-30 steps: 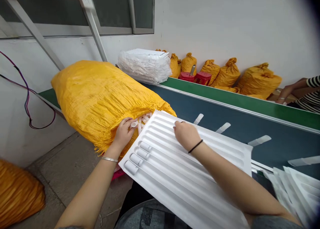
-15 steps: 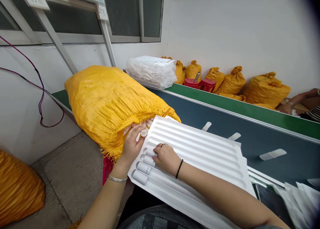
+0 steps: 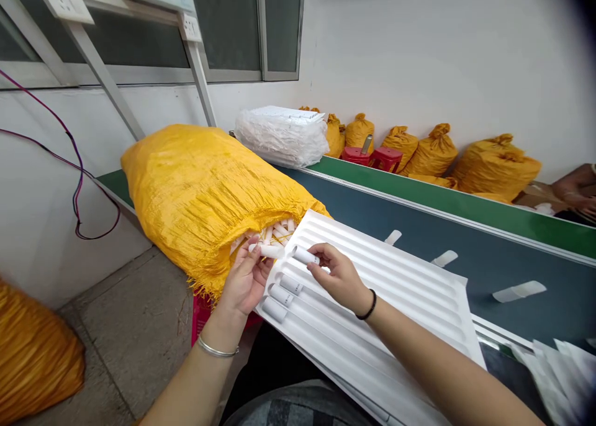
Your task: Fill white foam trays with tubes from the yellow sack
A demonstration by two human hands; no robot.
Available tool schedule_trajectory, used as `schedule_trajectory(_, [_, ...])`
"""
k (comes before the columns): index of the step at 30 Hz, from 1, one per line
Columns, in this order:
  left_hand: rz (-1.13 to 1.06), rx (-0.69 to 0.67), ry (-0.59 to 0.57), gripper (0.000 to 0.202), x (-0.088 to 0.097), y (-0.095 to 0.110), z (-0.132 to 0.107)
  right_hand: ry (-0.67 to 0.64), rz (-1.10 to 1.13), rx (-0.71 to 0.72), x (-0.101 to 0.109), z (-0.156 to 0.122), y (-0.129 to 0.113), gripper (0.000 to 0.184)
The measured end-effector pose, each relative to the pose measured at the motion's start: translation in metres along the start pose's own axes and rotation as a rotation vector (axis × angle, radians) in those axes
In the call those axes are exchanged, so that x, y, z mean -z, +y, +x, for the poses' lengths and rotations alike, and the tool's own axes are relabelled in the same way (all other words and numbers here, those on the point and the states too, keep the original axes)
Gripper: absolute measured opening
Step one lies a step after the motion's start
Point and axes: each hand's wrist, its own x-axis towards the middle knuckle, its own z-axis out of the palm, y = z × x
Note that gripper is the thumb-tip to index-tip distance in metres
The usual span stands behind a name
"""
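Head view of a packing bench. The left hand (image 3: 246,282) closes thumb and fingertips round a white tube (image 3: 269,251) at the open mouth of the yellow sack (image 3: 195,187), where more tube ends show. The right hand (image 3: 339,276) pinches a second tube (image 3: 305,255) by its barrel, held level just above the left edge of the grooved tray (image 3: 400,289). Three seated tubes (image 3: 282,296) lie in neighbouring grooves at the tray's near-left corner. The tubes look like light, stiff, smooth plastic and are likely slippery, so a mid-barrel pinch gives the surest hold. The thin moulded tray probably flexes if lifted by one edge. Small dark marks on the seated tubes are too small to read, and no brand or label is legible. White strips (image 3: 519,291) lie spaced along the belt (image 3: 465,240) beyond the tray's far edge.
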Motion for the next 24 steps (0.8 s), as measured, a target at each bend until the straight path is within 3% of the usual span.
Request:
schedule_trajectory(2, [0.037,0.046,-0.014,0.03,-0.003,-0.005,-0.004,0.044,0.133,0.108,0.011,-0.005,-0.004,0.021])
schedule_trajectory(6, [0.169,0.074,-0.057,0.034,-0.005,-0.006,-0.015,0.08,0.048,0.286,0.035,-0.013,-0.005,0.027])
schedule_trajectory(11, [0.762,0.105,-0.362,0.027,-0.009,0.006,-0.034,-0.079,-0.037,0.478,0.059,-0.022,-0.008,0.033])
schedule_trajectory(13, [0.909,0.03,-0.428,0.027,-0.011,0.01,-0.041,-0.088,-0.038,0.446,0.062,-0.026,-0.01,0.032])
schedule_trajectory(18, [1.188,-0.361,-0.48,0.024,-0.011,0.011,-0.049,-0.124,0.01,0.175,0.063,-0.033,-0.014,0.026])
schedule_trajectory(21, [1.276,-0.624,-0.558,0.027,-0.011,0.01,-0.05,-0.159,0.163,-0.006,0.063,-0.034,-0.017,0.03])
schedule_trajectory(24, [1.313,-0.779,-0.617,0.03,-0.013,0.009,-0.049,-0.204,0.366,-0.158,0.063,-0.035,-0.018,0.035])
